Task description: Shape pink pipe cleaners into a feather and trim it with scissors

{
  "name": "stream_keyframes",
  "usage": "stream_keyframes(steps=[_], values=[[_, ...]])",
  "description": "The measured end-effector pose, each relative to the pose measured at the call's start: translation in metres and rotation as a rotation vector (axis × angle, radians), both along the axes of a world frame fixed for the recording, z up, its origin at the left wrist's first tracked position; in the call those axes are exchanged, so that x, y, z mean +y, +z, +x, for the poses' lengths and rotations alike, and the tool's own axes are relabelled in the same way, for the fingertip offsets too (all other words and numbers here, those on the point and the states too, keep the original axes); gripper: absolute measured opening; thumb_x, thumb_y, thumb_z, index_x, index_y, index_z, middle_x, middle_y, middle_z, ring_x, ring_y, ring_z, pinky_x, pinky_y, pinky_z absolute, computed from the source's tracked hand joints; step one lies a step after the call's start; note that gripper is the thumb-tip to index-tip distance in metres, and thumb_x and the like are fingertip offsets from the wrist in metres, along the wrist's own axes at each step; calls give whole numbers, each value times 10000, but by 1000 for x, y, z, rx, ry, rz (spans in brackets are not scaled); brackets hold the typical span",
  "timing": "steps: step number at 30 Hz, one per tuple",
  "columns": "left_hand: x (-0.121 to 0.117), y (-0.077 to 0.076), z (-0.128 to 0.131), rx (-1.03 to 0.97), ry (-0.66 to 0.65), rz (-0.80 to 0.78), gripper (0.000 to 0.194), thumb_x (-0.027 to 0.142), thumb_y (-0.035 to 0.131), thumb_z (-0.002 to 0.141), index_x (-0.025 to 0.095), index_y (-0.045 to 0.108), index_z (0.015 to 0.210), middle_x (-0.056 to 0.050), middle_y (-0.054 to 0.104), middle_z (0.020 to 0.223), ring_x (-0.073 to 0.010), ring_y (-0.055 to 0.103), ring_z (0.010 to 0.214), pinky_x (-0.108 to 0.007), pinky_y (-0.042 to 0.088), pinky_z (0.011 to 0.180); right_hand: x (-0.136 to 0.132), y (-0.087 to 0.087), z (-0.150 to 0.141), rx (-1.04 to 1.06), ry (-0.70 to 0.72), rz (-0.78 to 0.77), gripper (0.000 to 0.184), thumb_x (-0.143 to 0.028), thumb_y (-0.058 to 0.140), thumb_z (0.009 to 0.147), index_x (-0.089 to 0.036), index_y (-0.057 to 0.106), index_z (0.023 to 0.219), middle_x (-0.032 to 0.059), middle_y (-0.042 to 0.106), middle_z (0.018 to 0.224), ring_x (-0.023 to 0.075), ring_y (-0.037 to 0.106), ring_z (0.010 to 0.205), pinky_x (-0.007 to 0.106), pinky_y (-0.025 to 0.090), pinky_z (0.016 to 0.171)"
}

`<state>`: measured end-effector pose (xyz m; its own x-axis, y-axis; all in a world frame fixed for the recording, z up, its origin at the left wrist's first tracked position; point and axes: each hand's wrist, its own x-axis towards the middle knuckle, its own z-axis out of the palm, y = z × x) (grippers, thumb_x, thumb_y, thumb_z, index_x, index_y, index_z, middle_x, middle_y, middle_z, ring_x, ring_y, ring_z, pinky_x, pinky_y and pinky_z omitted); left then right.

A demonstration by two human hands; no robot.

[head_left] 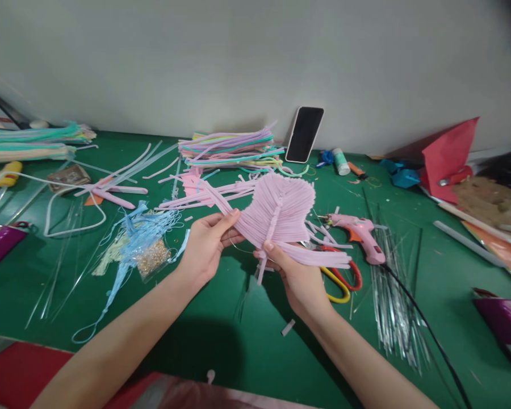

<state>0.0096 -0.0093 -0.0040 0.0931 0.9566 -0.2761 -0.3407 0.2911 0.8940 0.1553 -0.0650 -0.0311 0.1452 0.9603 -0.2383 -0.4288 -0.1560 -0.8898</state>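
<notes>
A leaf-shaped piece made of pink-lilac pipe cleaners is held up above the table between both hands. A twisted rib runs down its middle, and loose pipe cleaner ends stick out at both sides. My left hand pinches its left edge between thumb and fingers. At the bottom of the rib, my right hand grips the stem with the thumb on top. Right behind that hand lie scissors with red and yellow handles, partly covered. A pink glue gun rests to the right.
Bundled pipe cleaners lie at the back, near a phone leaning on the wall. Blue tassels and a bag of gold beads are at left. Wires and a black cord spread over the right of the green table.
</notes>
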Motion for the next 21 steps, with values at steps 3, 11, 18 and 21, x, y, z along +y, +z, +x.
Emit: stream_keyframes(steps=[3,11,18,21], values=[[1,-1,0,5,-1,20,277,374,801,689,123,699,748,-78,750,805,-199,718,746,-331,581,763,0,0,0,4,-8,-14,224,-350,798,688,-189,744,835,23,747,761,203,702,723,351,575,716],[-7,-5,8,-62,-151,-3,303,343,822,679,131,701,857,-53,745,825,-185,711,753,-301,591,720,1,4,-2,4,-34,-18,227,-356,800,679,-192,730,821,19,751,788,203,696,730,353,567,710],[-6,-4,7,-22,-70,-39,349,278,839,652,161,706,953,-40,759,909,-182,718,753,-294,613,684,7,3,20,-179,-30,46,249,-378,817,656,-183,738,788,10,730,716,156,649,634,279,536,591],[-2,-5,4,-11,-63,-43,323,279,846,643,162,713,913,-36,761,899,-176,718,745,-280,615,672,12,4,32,-193,-108,60,230,-387,815,665,-176,737,712,17,715,646,140,644,600,262,534,602]])
